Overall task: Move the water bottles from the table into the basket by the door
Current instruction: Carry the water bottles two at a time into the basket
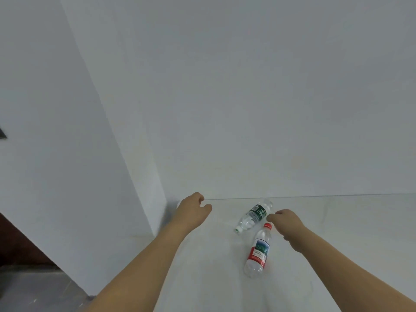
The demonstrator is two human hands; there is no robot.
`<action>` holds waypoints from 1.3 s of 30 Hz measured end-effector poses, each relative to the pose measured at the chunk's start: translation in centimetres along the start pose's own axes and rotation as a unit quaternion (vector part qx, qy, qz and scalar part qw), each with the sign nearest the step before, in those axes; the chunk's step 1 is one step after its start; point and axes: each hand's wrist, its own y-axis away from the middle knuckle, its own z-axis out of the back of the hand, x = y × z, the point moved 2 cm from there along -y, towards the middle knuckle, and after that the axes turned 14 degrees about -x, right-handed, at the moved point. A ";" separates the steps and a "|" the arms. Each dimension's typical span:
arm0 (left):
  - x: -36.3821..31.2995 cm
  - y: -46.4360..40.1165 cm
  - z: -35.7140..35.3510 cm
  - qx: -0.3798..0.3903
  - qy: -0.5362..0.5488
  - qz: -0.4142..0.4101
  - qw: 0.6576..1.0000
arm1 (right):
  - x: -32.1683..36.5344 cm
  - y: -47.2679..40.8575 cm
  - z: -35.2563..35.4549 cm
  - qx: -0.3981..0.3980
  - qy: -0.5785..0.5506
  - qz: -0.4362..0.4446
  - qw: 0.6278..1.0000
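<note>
Two clear water bottles lie on their sides on the white table. The green-labelled bottle lies near the back edge, its cap towards me. The red-labelled bottle lies nearer, its red cap pointing away. My right hand hovers just right of both, fingers loosely curled, with the fingertips close to the green label and the red cap; it holds nothing. My left hand reaches to the table's far left corner, fingers loosely curled, nothing visibly in it. A small pale shape shows behind it. The basket is out of view.
A white wall rises straight behind the table, and a second white wall juts out at the left corner. Grey floor and a dark brown surface show at the lower left.
</note>
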 end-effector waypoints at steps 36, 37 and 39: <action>-1.9 -10.7 -25.5 -0.080 0.116 0.247 0.959 | -9.4 -23.6 -7.1 0.150 0.032 -0.067 0.986; -3.1 -10.4 -23.9 -0.084 0.072 0.206 0.972 | -7.8 -22.6 -6.2 0.160 0.044 -0.024 0.986; -5.0 -9.7 -20.6 -0.104 0.017 0.158 0.982 | -4.7 -19.9 -4.9 0.175 0.085 0.083 0.977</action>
